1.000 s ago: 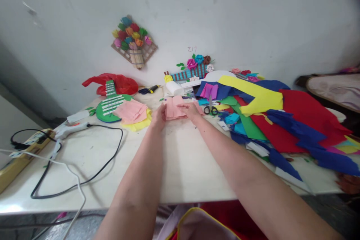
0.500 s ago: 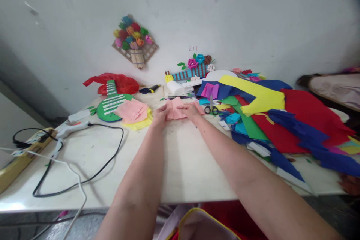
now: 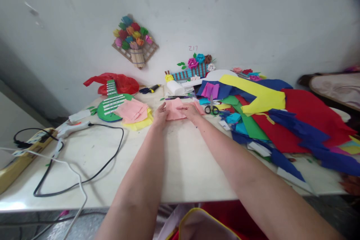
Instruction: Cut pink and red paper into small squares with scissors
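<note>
A piece of pink crepe paper (image 3: 173, 109) lies on the table between my two hands. My left hand (image 3: 160, 114) is at its left edge, with the fingers curled against it. Over the right part of the paper, my right hand (image 3: 189, 112) has its fingertips closed on the sheet, the index finger pointing left. More pink paper (image 3: 199, 107) shows just beyond the right hand. Left of my hands, a stack of pink crepe paper pieces (image 3: 132, 110) rests on yellow paper (image 3: 137, 123) and partly over a green guitar-shaped piece (image 3: 112, 101) with white strips.
Black-handled scissors (image 3: 211, 109) stand close to my right hand. Coloured paper sheets, among them a red one (image 3: 309, 120), cover the right side. A glue gun (image 3: 71, 129) with its looping cord and a power strip (image 3: 28, 150) are at left. Pliers (image 3: 150, 89) lie farther back.
My left hand has shifted slightly, its fingers a little looser at the paper's left edge. The right hand and the pink paper are nearly where they were.
</note>
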### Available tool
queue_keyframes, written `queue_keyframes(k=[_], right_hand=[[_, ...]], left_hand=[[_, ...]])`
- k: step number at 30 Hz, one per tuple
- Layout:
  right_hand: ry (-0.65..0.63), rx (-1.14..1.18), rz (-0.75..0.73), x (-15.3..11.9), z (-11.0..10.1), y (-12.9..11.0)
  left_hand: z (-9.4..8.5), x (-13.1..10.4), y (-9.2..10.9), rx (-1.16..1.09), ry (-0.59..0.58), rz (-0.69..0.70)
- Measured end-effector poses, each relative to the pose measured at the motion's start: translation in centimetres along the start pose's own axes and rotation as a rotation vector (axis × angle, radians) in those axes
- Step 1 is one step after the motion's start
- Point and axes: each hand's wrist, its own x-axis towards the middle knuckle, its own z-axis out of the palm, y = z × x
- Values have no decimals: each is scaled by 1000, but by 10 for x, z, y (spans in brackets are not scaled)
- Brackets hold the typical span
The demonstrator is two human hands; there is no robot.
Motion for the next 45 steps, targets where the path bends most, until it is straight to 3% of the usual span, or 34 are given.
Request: queue_keyframes(k=[4,14,25,39,45], right_hand=[[1,-7,6,0,0,0],[17,5,27,0,0,0],[172,147,195,2,0,-3],[245,-95,135,4,1,2],[201,-157,150,5,1,-1]], left_hand=[[3,-3,3,2,79,-22],[8,-9,7,6,78,-16],[3,-7,11,55,107,-13],[-6,-3,7,147,99,-13],[-12,2,3,189,114,10]])
